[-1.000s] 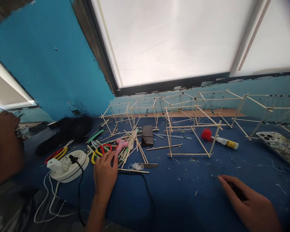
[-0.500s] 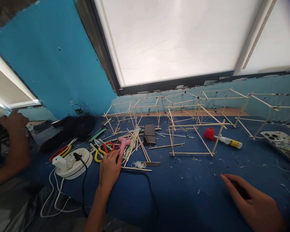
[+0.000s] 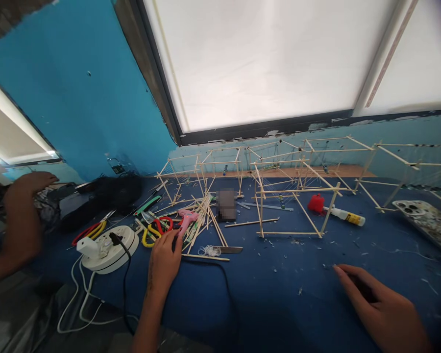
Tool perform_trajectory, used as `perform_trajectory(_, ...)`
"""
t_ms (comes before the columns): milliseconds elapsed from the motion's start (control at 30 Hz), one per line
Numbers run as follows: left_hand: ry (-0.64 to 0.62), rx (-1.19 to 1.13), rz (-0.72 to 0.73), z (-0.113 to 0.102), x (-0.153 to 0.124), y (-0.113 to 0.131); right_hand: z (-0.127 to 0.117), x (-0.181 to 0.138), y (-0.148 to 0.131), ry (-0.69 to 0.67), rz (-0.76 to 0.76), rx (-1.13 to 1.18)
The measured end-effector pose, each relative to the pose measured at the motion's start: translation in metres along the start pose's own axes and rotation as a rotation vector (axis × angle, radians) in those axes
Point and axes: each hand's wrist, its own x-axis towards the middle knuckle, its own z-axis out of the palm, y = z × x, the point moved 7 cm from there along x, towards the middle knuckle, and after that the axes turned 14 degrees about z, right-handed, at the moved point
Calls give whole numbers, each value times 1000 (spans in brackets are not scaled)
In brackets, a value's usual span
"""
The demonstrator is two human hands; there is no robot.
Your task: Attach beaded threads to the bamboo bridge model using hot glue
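My left hand (image 3: 165, 257) is closed round the handle of a pink hot glue gun (image 3: 186, 220), which lies over a heap of thin wooden sticks (image 3: 202, 223). Just left of it are pliers with red and yellow handles (image 3: 152, 235). A tangle of white thread (image 3: 209, 251) and a flat metal blade (image 3: 230, 250) lie to its right. At the lower right, my right hand (image 3: 384, 309) hovers at the blue tabletop with thumb and forefinger pinched together; whatever they hold is too small to make out. Beyond it stands a frame of sticks (image 3: 290, 234).
A round white power strip (image 3: 112, 264) with cables sits at left, near red-and-yellow pliers (image 3: 91, 233). A white glue tube (image 3: 347, 216), a red object (image 3: 316, 202) and a stained paint palette (image 3: 424, 220) lie at right. Another person's arm (image 3: 20, 220) is at far left.
The other person's hand at far left has lowered toward the table. My two hands keep nearly the same places; the view has shifted slightly.
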Motion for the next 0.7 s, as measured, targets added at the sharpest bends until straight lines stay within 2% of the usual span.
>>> perform_trajectory(233, 0, -6, -44, 0, -2, -3, -1, -1, -3, -2, 15, 13)
perform_trajectory(467, 115, 50, -213, -14, -12, -29, -2, -1, -4, -5, -1, 6)
perform_trajectory(700, 40, 27, -225, -8, -14, -38, -3, 0, 0, -4, 7, -6)
